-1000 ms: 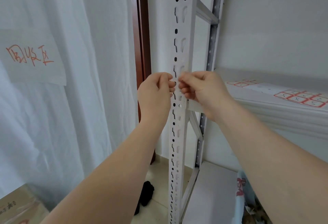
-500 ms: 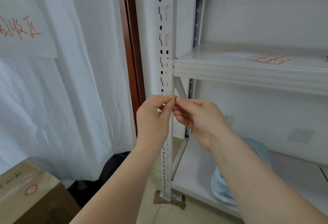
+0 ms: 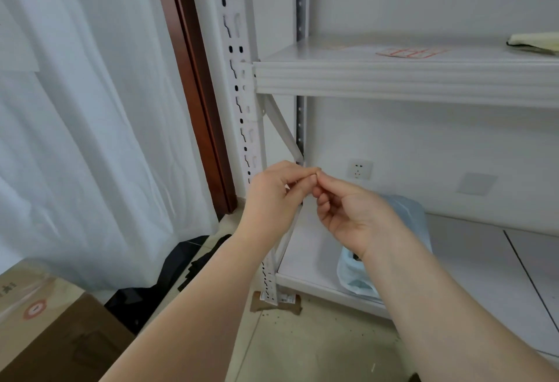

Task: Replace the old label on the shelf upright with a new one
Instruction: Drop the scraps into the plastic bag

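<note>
Closest, both forearms reach forward, and the left hand [image 3: 273, 197] and right hand [image 3: 352, 213] meet fingertip to fingertip, fingers curled in a pinch. Whether anything is clamped between them I cannot tell. Just behind them stands the shelf upright [image 3: 239, 85], white metal punched with slots and round holes, its foot on a cardboard scrap [image 3: 266, 307] on the floor. Farther back, a sheet of red-bordered labels [image 3: 411, 52] lies on the white shelf [image 3: 393, 79].
</note>
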